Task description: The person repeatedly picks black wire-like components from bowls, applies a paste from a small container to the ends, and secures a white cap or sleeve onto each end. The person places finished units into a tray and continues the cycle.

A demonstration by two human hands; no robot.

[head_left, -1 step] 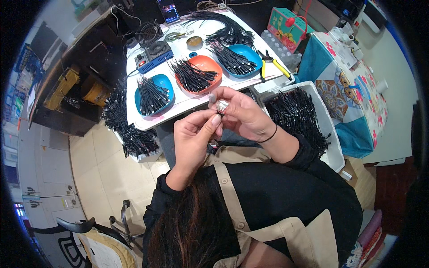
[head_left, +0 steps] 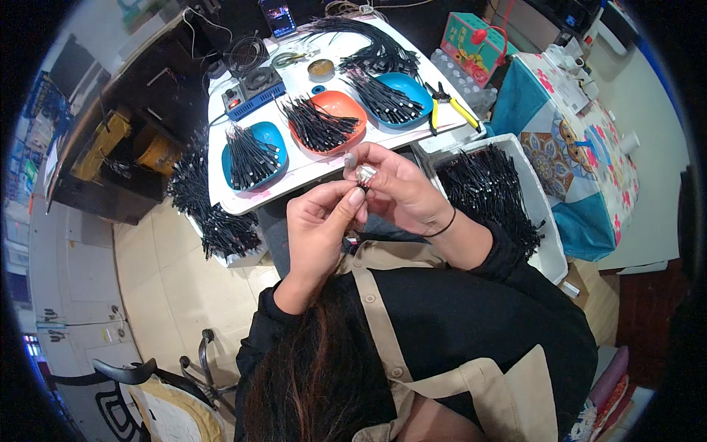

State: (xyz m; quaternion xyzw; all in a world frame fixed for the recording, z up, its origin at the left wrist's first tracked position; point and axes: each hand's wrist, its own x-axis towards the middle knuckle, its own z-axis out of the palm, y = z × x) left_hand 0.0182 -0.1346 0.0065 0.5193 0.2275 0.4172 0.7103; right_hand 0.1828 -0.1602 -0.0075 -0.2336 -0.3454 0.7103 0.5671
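A white tabletop [head_left: 309, 173] carries bowls of black cable pieces. Just above its near edge, the left hand [head_left: 318, 221] and right hand [head_left: 398, 190] pinch a small shiny connector [head_left: 365, 174], fingers clenched on it; it looks light, stiff, best gripped by its sides.

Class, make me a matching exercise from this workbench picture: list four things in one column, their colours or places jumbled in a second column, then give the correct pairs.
Things:
1. middle bowl of black wire pieces
2. pliers
3. white bin of black wires
4. small silvery piece

Descriptions:
A. yellow handles
B. between both hands' fingertips
C. orange
D. at the person's right, beside the table

Pairs: 1-C, 2-A, 3-D, 4-B
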